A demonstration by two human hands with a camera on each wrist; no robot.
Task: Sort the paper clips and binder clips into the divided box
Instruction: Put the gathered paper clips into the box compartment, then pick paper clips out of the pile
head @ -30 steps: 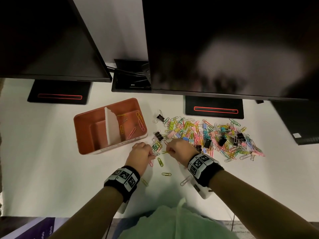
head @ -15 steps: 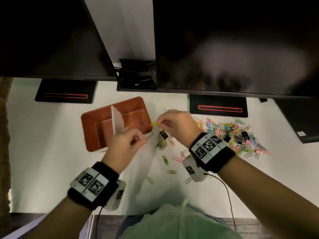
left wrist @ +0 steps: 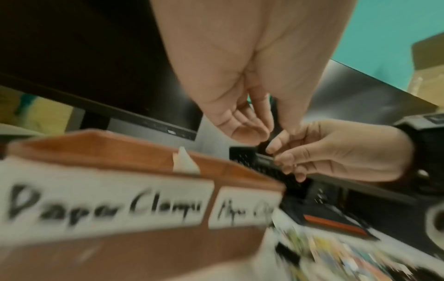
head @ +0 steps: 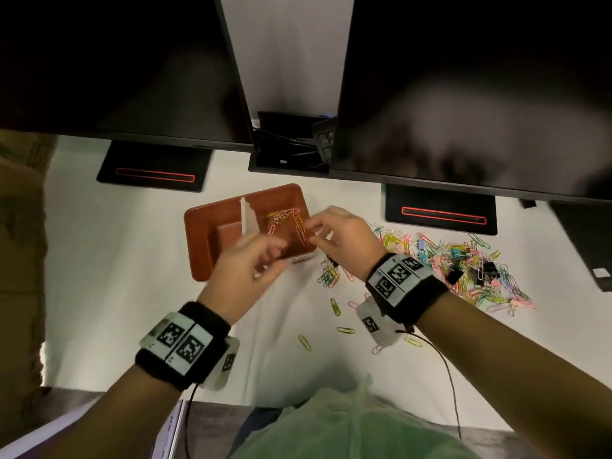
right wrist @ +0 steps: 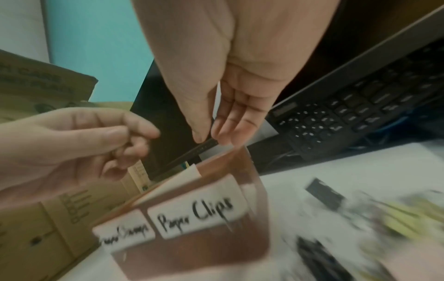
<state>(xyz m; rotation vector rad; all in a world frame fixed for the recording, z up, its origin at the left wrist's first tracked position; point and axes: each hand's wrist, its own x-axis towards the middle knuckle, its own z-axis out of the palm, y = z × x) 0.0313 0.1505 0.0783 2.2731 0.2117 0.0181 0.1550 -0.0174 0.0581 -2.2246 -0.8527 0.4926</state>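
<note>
Partly, left hand (head: 246,266) hides box (head: 198,233), fingertips blurred

The left hand (left wrist: 242,79) hangs from twelve o'clock, fingers loosely bent. The right hand (left wrist: 336,150) reaches in from three o'clock. The brown divided box (left wrist: 120,152) fills seven o'clock.

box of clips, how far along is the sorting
Early stage. Done: a few paper clips lie in the right compartment of the box; the left one looks empty. In hand: both the left hand and right hand hover over the box, whether they hold a clip is unclear. Left: the big pile and the black binder clips.
</note>
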